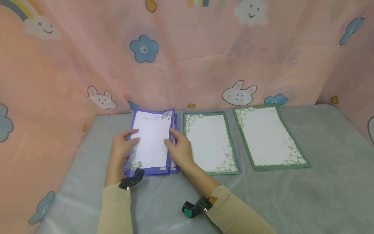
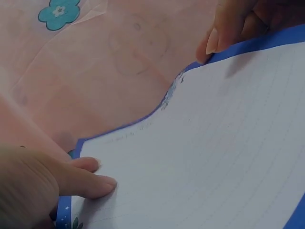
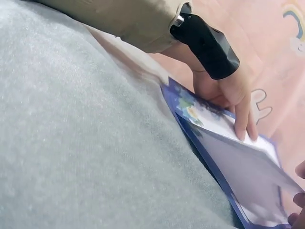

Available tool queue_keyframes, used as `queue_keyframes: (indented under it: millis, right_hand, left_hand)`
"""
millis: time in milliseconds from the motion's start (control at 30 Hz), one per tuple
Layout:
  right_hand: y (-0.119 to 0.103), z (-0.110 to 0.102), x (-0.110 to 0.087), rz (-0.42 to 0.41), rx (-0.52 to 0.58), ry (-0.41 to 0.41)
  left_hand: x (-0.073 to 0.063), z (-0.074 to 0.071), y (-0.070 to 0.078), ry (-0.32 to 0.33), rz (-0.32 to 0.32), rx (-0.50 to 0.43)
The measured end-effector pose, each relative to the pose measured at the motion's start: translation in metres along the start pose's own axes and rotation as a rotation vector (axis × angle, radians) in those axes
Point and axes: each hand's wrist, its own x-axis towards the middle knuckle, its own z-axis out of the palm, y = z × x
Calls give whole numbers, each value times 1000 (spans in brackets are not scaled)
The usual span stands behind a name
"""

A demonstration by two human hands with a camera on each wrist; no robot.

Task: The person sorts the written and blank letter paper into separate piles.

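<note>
A sheet of purple-bordered letter paper (image 1: 152, 139), with flowers in two corners, lies between both hands on the left of the table. The left hand (image 1: 122, 146) holds its left edge, thumb and a finger on top; dark fingertips show under that edge in the left wrist view. Along the opposite edge, the right hand (image 1: 181, 149) pinches the paper, and that side is raised and bends in the left wrist view. A second purple-bordered sheet (image 1: 174, 169) shows beneath, shifted right. Faint marks, too small to read, are near the upper sheet's top.
Just right of the right hand lies a green-bordered sheet (image 1: 205, 141), with a blue edge showing under it. Another green-bordered sheet (image 1: 270, 136) lies further right, slightly turned. Grey cloth covers the table (image 1: 330, 182). A pink patterned curtain (image 1: 193, 65) hangs behind.
</note>
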Motion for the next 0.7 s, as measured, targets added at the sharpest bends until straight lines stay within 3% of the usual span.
queue_keyframes:
  millis: [300,533,700]
  right_hand:
    - [5,-2,3,-41,113,71]
    - [13,-2,10,73,315,83]
    - [16,-3,11,120,347,89]
  left_hand:
    - [5,-4,-12,60,-32,-50]
    - [9,-7,-20,63,-84,-129]
    - [10,-7,-19,50,-104,-152]
